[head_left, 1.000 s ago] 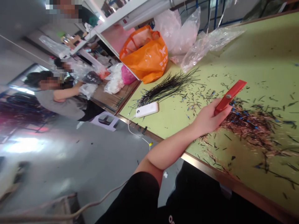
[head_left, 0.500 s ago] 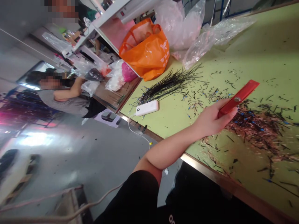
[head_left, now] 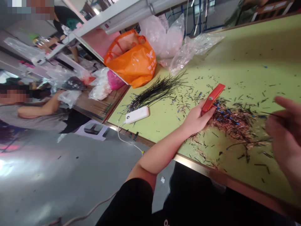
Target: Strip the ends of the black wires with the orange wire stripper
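My left hand [head_left: 196,116] is closed around a flat red hand tool [head_left: 213,96] with a round metal pivot on its side; the tool's exact kind is unclear. It is just above the left end of a heap of wire scraps [head_left: 235,124], made of copper strands, black offcuts and blue bits. At the right edge is my right hand [head_left: 285,135], blurred and partly cut off by the frame. A thin black wire [head_left: 270,113] sticks out leftward from between its fingers. Beyond my left hand lies a bundle of long black wires [head_left: 157,89] on the green tabletop [head_left: 246,75].
A white power bank [head_left: 137,115] with a cable lies near the table edge by the bundle. Behind stand an orange bag [head_left: 134,64] and clear plastic bags [head_left: 164,37]. On the left, another person [head_left: 35,110] sits at a neighbouring bench.
My right hand has come into view at the right edge with a black wire. The whole view has shifted, so the table and left hand appear further left. The red tool stays in my left hand.
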Demonstrator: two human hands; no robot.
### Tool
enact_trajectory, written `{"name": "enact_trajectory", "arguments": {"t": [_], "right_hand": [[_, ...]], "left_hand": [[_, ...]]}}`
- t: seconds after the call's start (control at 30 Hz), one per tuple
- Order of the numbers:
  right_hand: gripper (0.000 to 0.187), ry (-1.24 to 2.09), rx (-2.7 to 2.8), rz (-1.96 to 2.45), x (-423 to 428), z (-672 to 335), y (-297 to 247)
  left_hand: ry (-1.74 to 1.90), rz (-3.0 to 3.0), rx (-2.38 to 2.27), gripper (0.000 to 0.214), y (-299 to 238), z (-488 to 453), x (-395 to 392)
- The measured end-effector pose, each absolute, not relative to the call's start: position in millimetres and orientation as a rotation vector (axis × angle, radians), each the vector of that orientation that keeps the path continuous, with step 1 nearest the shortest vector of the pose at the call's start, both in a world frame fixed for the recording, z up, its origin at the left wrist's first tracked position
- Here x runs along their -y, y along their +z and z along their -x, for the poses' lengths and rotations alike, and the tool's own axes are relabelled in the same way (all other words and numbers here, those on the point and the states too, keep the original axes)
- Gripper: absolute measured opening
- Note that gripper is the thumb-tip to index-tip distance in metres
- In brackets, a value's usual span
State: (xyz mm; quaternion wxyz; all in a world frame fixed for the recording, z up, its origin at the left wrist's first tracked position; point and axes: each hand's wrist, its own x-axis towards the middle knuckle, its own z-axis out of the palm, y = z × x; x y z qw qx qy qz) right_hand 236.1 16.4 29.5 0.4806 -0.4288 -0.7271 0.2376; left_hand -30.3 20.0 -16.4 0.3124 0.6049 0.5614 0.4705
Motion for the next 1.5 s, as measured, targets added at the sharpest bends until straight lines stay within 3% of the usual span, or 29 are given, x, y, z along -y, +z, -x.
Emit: {"name": "enact_trajectory", "arguments": {"t": [0.1,0.33,0.5,0.6,0.77,0.87,1.03,1.17,1.33,1.5], "right_hand": [[0.048,0.749,1.809,1.025,-42.5,-213.6,20.7],[0.026,0.6,1.981,1.2,-52.9,-209.4,7.6],[0.035,0.768,1.881,1.033,-55.9,-202.9,7.3],[0.04,0.653,1.912,0.954,-63.0,-201.4,9.4],[0.048,0.461,2.19,1.181,-64.6,-200.0,13.4],[0.041,0.237,2.401,1.079,-58.2,-193.2,12.6],[0.037,0.148,2.497,0.973,-52.8,-185.5,5.0],[0.039,0.346,2.367,0.833,-52.8,-187.0,5.7],[0.019,0.651,2.158,0.881,-57.3,-191.0,8.4],[0.025,0.739,1.984,0.955,-63.4,-193.4,7.2]], "left_hand": [[1.233,-1.589,-1.474,0.049,-16.9,30.2,-19.8],[1.214,-1.625,-1.35,0.053,-10.5,29.3,-18.2],[1.19,-1.467,-1.034,0.057,-10.0,27.2,-19.0],[1.187,-1.384,-0.927,0.05,-7.1,25.7,-17.9],[1.126,-1.262,-0.752,0.043,-2.4,17.8,-14.1],[1.104,-1.307,-0.876,0.041,-6.0,10.1,-11.9],[1.131,-1.313,-1.07,0.027,-17.6,1.3,-12.8],[1.177,-1.149,-1.012,0.027,-16.3,1.9,-14.8],[1.212,-0.937,-0.987,0.034,-1.7,9.1,-12.8],[1.088,-0.784,-0.749,0.035,2.6,14.8,-11.4]]}}
